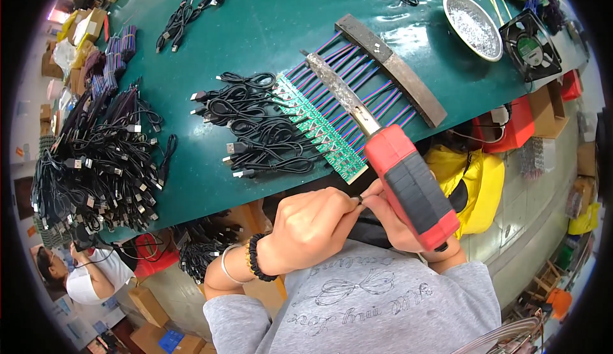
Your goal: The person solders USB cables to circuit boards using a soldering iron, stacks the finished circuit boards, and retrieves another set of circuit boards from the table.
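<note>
My left hand [313, 226] is closed in a pinch just off the table's near edge. Its fingertips meet those of my right hand [386, 217] around a small black piece [359, 199], perhaps a cable end; most of it is hidden. A large soldering iron [415, 181] with a red and black handle covers part of my right hand, and what supports it cannot be seen. Its crusted shaft reaches over a row of green circuit boards [319, 127]. Coiled black USB cables [255, 124] run from the boards' left side, and coloured ribbon wires [357, 73] from their right.
A dark curved bar [393, 67] lies across the ribbon wires. A metal bowl [473, 27] of silvery bits and a black fan [530, 45] stand at the right. A large cable heap [96, 169] fills the left. Another person [89, 271] sits beyond it.
</note>
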Action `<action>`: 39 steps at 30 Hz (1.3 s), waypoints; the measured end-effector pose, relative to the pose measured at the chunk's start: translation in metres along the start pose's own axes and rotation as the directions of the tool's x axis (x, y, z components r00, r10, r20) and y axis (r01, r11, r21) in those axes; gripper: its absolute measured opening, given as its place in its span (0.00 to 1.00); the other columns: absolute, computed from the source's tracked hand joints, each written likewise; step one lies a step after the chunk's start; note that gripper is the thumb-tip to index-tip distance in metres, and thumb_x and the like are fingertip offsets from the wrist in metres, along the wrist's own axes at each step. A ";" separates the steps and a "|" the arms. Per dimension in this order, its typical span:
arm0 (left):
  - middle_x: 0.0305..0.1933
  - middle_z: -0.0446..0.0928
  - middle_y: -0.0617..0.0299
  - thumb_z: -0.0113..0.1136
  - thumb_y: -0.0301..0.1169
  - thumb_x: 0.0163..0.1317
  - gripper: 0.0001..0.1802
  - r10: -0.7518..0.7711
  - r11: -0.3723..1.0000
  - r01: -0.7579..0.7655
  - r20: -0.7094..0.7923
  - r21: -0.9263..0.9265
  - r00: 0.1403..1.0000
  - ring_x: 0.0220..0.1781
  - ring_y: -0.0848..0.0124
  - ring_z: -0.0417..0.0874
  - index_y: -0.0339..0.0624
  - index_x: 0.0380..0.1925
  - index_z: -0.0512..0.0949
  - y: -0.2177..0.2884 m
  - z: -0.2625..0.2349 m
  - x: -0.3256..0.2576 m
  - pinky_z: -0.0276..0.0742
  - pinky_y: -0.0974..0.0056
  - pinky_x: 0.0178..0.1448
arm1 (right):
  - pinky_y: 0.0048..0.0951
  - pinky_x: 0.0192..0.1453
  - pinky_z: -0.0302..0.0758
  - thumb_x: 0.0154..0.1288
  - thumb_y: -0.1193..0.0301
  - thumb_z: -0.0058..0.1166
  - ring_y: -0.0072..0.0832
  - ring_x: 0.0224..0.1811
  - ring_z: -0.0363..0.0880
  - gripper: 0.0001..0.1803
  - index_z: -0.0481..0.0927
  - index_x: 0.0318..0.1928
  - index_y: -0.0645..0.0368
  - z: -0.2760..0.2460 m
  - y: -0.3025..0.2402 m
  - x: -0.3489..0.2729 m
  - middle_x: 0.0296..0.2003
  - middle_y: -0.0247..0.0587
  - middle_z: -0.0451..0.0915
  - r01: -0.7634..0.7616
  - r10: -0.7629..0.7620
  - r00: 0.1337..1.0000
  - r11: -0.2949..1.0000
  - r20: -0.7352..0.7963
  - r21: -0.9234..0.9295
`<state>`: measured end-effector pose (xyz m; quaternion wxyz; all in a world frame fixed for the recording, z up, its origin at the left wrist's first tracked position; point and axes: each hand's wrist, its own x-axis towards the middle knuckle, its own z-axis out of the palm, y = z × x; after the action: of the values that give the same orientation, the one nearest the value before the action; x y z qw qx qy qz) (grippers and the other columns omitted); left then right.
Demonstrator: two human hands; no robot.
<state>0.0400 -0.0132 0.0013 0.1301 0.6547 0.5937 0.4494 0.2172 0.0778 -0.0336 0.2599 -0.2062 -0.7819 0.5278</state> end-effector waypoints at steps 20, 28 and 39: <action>0.27 0.79 0.55 0.65 0.19 0.56 0.06 -0.315 0.800 0.371 0.196 -0.471 0.929 0.24 0.72 0.82 0.32 0.28 0.75 0.003 -0.004 -0.009 0.76 0.70 0.27 | 0.29 0.40 0.75 0.60 0.77 0.61 0.30 0.33 0.81 0.05 0.80 0.37 0.61 -0.006 -0.030 0.021 0.34 0.40 0.82 -0.280 0.265 0.960 0.922 0.091 0.267; 0.29 0.80 0.56 0.60 0.20 0.62 0.04 -0.488 0.590 0.455 0.154 -0.667 0.859 0.28 0.76 0.82 0.32 0.33 0.75 0.005 0.013 -0.019 0.78 0.72 0.29 | 0.24 0.44 0.76 0.65 0.79 0.55 0.22 0.38 0.79 0.07 0.76 0.44 0.64 -0.002 -0.038 0.024 0.33 0.36 0.80 -0.356 0.342 0.930 0.754 0.134 0.552; 0.28 0.77 0.58 0.68 0.18 0.44 0.15 0.041 0.994 -0.025 -0.161 0.105 0.986 0.21 0.67 0.76 0.36 0.34 0.77 -0.003 0.016 -0.011 0.71 0.67 0.23 | 0.26 0.34 0.75 0.60 0.83 0.52 0.25 0.27 0.75 0.30 0.58 0.62 0.64 0.008 -0.011 0.004 0.28 0.41 0.75 -0.098 0.114 0.985 0.988 -0.132 0.122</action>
<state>0.0510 -0.0164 -0.0143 0.0399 0.6314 0.6137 0.4723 0.2085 0.0706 -0.0252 0.2965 -0.2684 -0.7182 0.5695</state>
